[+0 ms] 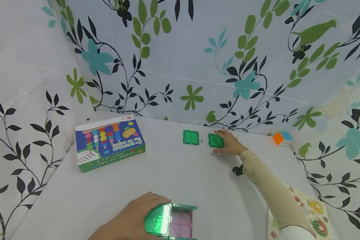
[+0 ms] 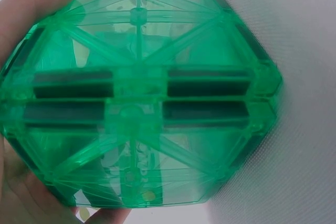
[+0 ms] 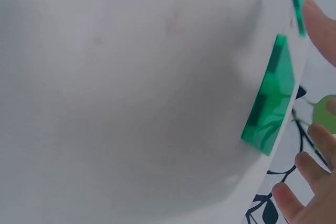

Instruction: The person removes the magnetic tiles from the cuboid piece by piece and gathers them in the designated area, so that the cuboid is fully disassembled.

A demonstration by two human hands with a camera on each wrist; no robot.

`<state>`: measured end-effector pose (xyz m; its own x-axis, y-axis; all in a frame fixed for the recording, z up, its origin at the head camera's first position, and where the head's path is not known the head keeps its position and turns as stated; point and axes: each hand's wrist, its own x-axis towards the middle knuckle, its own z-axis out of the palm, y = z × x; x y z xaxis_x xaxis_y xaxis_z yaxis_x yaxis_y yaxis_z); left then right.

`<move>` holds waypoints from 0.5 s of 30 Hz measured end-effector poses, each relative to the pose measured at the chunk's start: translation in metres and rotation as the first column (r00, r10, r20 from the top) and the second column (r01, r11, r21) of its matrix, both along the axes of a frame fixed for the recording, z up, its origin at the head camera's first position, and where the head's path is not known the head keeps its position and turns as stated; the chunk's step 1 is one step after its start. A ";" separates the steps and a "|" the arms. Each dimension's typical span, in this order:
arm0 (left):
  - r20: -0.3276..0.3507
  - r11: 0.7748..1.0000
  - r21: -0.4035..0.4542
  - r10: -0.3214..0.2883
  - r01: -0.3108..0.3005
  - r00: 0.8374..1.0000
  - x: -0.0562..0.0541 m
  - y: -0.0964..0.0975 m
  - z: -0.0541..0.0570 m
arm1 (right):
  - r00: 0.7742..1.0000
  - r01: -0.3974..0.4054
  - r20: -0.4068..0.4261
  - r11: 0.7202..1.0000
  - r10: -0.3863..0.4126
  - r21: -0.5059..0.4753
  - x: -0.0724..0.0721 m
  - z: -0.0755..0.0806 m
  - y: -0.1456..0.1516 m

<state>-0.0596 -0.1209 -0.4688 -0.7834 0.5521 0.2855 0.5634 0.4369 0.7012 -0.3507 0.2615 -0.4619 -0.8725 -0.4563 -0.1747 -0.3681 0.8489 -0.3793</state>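
Note:
In the head view, my left hand (image 1: 135, 216) grips a small structure of see-through magnetic tiles (image 1: 157, 220) near the front of the table. Its green tiles stand around a pink tile (image 1: 181, 224). The left wrist view shows green tiles (image 2: 139, 45) close up, with the thumb over their upper left edge. My right hand (image 1: 229, 142) reaches to the back of the table, fingers and thumb spread around a flat green square tile (image 1: 216, 140). A gap shows between fingers and tile (image 3: 272, 98) in the right wrist view. Another green square tile (image 1: 191, 137) lies to its left.
A blue and green bead-set box (image 1: 109, 141) lies at the back left. A puzzle cube (image 1: 282, 138) stands at the back right. Below the right forearm are a small black object (image 1: 237, 170) and a fruit-patterned board (image 1: 318, 213). Patterned cloth (image 1: 174, 66) hangs behind the table.

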 end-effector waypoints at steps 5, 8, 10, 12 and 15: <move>0.019 1.000 -0.019 0.008 -0.008 1.000 0.001 0.001 0.000 | 1.000 0.004 0.005 0.994 -0.004 -0.112 0.041 0.012 0.005; 0.028 0.999 -0.039 0.019 -0.018 0.999 0.002 0.001 0.001 | 1.000 -0.028 0.004 0.983 0.029 -0.180 0.072 0.018 0.005; 0.037 0.999 -0.046 0.025 -0.024 0.999 0.002 0.001 0.001 | 0.998 -0.068 -0.009 0.973 0.068 -0.219 0.094 0.020 0.004; 0.064 0.998 -0.049 0.028 -0.025 0.998 0.003 0.001 0.002 | 0.994 -0.107 -0.028 0.962 0.103 -0.250 0.117 0.022 0.003; 0.098 0.999 -0.046 0.032 -0.028 0.995 0.003 0.001 0.004 | 0.987 -0.157 -0.065 0.940 0.144 -0.304 0.152 0.022 -0.002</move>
